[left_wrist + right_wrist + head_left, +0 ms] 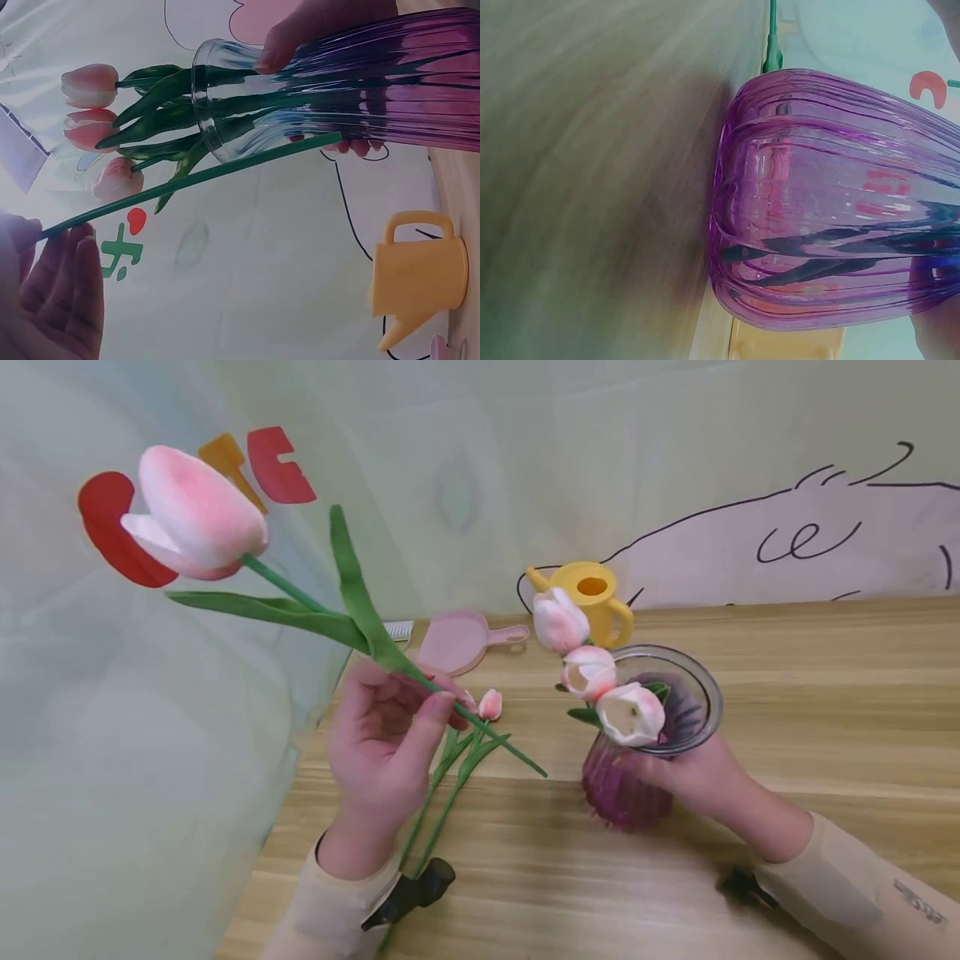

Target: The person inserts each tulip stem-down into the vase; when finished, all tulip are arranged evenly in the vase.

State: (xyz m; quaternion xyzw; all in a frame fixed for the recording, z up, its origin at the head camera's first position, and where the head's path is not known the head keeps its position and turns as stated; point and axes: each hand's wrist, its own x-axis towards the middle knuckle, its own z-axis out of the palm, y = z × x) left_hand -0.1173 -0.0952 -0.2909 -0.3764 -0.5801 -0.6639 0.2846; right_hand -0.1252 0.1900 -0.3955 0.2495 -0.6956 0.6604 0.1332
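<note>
My left hand pinches the green stem of a pink-and-white artificial tulip between thumb and fingers. Its bloom points up and left, and the bare stem end slants down toward the vase. In the left wrist view that stem crosses just beside the vase's neck. My right hand grips the ribbed glass vase, purple at its base and clear at its flared rim. Three tulips lean out over the rim on its left. Their stems show through the glass in the right wrist view.
More tulips lie on the wooden table behind and below my left hand. Toward the back stand a yellow watering can and a pink dustpan, with a white comb-like piece beside it. A printed curtain hangs behind.
</note>
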